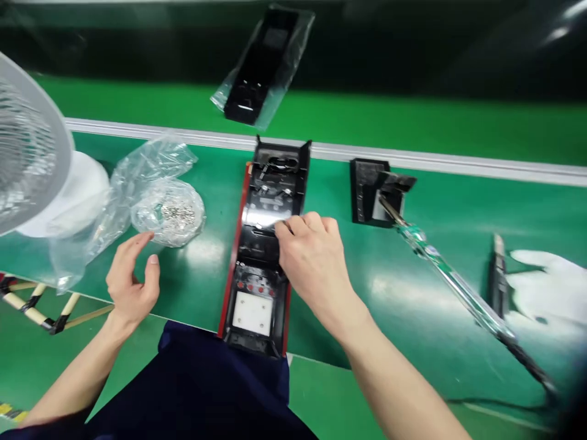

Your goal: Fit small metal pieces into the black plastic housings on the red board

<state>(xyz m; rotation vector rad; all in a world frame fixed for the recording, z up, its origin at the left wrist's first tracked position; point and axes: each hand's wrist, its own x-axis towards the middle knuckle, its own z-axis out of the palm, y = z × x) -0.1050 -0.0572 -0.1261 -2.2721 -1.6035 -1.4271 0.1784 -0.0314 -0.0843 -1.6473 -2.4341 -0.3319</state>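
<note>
A long black housing with red side edges (263,244) lies on the green table, its open inside facing up, with a white square plate (252,313) at its near end. Over the right side of the housing's middle is my right hand (312,260), its fingers curled and pressed together; whatever they hold is hidden. My left hand (132,278) is raised left of the housing, thumb and forefinger apart, with nothing in it. Just beyond its fingertips sits a clear plastic bag of small metal parts (178,212).
A soldering iron (443,269) rests in a black stand (367,192) at the right, its cord trailing nearer. Farther right are a dark-handled tool (498,278) and a white glove (548,287). A bagged black panel (263,67) lies behind. A fan (59,146) stands left.
</note>
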